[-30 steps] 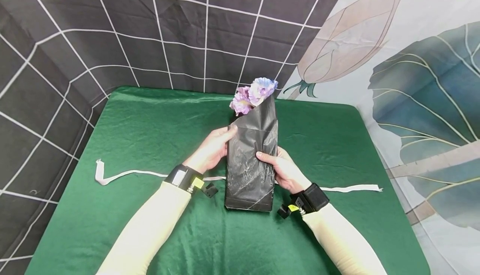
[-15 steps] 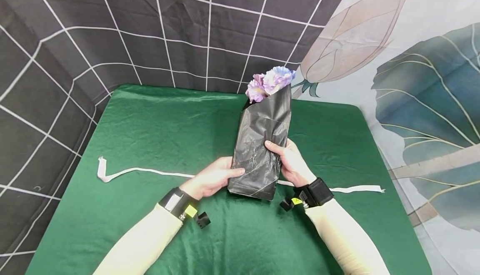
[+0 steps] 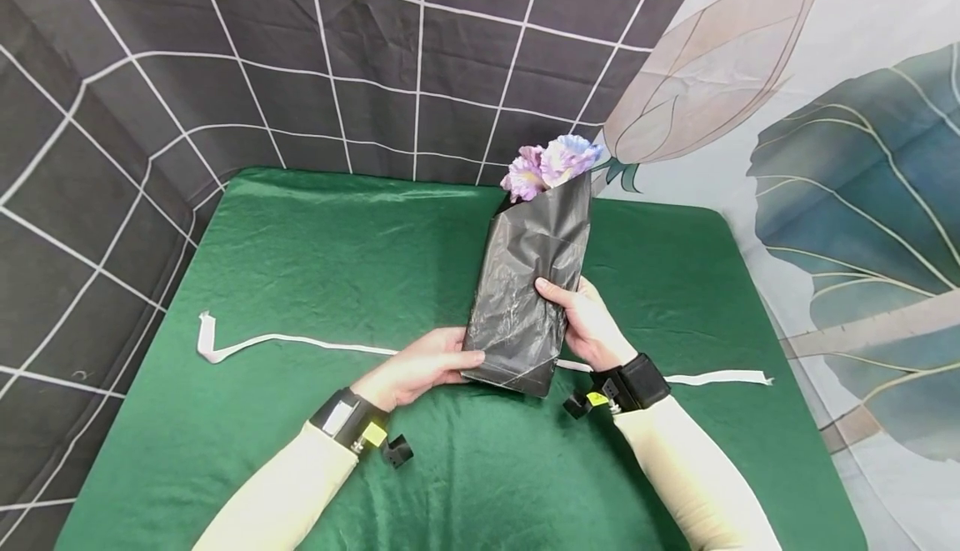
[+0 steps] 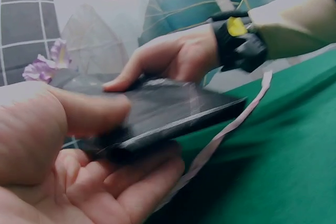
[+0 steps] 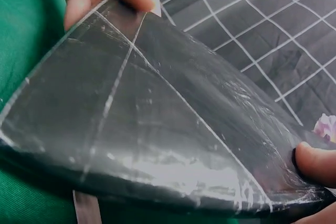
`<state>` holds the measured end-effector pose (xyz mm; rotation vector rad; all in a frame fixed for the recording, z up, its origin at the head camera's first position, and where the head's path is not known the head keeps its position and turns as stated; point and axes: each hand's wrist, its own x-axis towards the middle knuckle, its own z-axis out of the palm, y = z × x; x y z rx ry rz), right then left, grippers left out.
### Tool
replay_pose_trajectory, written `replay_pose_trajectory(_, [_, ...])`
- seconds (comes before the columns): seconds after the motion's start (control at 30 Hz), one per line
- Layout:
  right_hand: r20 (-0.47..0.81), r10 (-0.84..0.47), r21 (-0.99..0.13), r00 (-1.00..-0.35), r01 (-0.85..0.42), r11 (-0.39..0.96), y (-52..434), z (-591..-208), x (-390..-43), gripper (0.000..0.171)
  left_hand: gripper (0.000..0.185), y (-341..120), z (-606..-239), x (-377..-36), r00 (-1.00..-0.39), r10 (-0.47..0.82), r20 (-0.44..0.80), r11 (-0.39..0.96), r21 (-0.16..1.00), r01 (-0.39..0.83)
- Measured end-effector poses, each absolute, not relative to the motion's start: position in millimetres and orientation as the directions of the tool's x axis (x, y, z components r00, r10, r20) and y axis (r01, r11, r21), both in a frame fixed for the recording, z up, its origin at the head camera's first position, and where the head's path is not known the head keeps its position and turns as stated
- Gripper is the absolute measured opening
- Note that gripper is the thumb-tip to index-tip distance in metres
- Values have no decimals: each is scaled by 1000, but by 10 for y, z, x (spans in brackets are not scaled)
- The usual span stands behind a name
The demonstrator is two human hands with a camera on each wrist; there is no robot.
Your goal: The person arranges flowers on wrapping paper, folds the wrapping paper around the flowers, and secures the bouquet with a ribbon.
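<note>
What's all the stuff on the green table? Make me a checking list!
Surface: green cloth covers the table.
Job's things: black wrap around purple-blue flowers, tilted, lower end near the cloth.
Clutter: white ribbon lying across the cloth, passing under the wrap.
Hands: left hand pinches the wrap's lower corner; right hand grips its side.
Cables: nothing seen.
Surroundings: dark grid backdrop; leaf-print cloth.

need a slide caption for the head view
Both hands hold a black wrapped bouquet above a white ribbon.
</note>
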<state>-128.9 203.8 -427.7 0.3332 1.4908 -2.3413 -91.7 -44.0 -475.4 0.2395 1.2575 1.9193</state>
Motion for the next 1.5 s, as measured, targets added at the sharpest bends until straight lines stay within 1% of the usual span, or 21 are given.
replay_pose_trajectory(0.13, [-416, -232, -802, -879, 475, -363, 1987, -4317, -1224, 23, 63, -498, -4732, -1043, -750, 577, -322, -125, 873, -471])
replay_pose_trajectory(0.27, [-463, -283, -790, -840, 535, -299, 1896, -4407, -1162, 25, 66, -515, -4709, -1123, -822, 459, -336, -87, 904, -419])
replay_pose_trajectory(0.33, [-488, -272, -791, -829, 552, -263, 1860, -4469, -1143, 25, 68, -506, -4711, -1140, -849, 421, -318, -26, 932, -362])
replay_pose_trajectory(0.4, [-510, -249, -798, -823, 561, -221, 1838, -4533, -1131, 25, 72, -493, -4729, -1143, -875, 378, -301, 67, 952, -299])
replay_pose_trajectory(0.5, [-528, -219, -810, -821, 564, -161, 1826, -4614, -1121, 28, 79, -477, -4760, -1140, -901, 321, -292, 187, 952, -242])
replay_pose_trajectory(0.67, [-525, -192, -835, -829, 546, -75, 1824, -4680, -1123, 39, 81, -470, -4783, -1131, -922, 282, -264, 283, 942, -183])
replay_pose_trajectory(0.77, [-513, -155, -853, -844, 521, -18, 1838, -4705, -1130, 44, 81, -467, -4784, -1128, -931, 274, -241, 349, 927, -137])
replay_pose_trajectory(1.0, [-418, -100, -904, -903, 403, 144, 1879, -4745, -1160, 58, 88, -444, -4828, -1138, -939, 272, -212, 451, 890, -70])
replay_pose_trajectory(1.07, [-372, -75, -910, -925, 347, 229, 1889, -4739, -1174, 62, 90, -430, -4840, -1140, -945, 268, -186, 485, 874, -35])
replay_pose_trajectory(1.13, [-312, -52, -894, -949, 274, 353, 1899, -4728, -1189, 70, 91, -416, -4843, -1131, -954, 261, -150, 517, 856, 7])
replay_pose_trajectory(1.2, [-250, -35, -847, -968, 201, 493, 1915, -4710, -1202, 81, 90, -404, -4841, -1116, -962, 260, -89, 560, 825, 75])
replay_pose_trajectory(1.3, [-176, -42, -731, -984, 102, 675, 1950, -4694, -1227, 98, 89, -389, -4842, -1079, -964, 267, 2, 601, 782, 168])
replay_pose_trajectory(1.4, [-134, -72, -627, -988, 29, 779, 1993, -4701, -1254, 109, 90, -382, -4856, -1056, -960, 276, 51, 619, 754, 218])
replay_pose_trajectory(1.5, [-108, -87, -547, -990, -14, 837, 2034, -4719, -1260, 115, 91, -378, -4862, -1052, -956, 286, 62, 619, 749, 234])
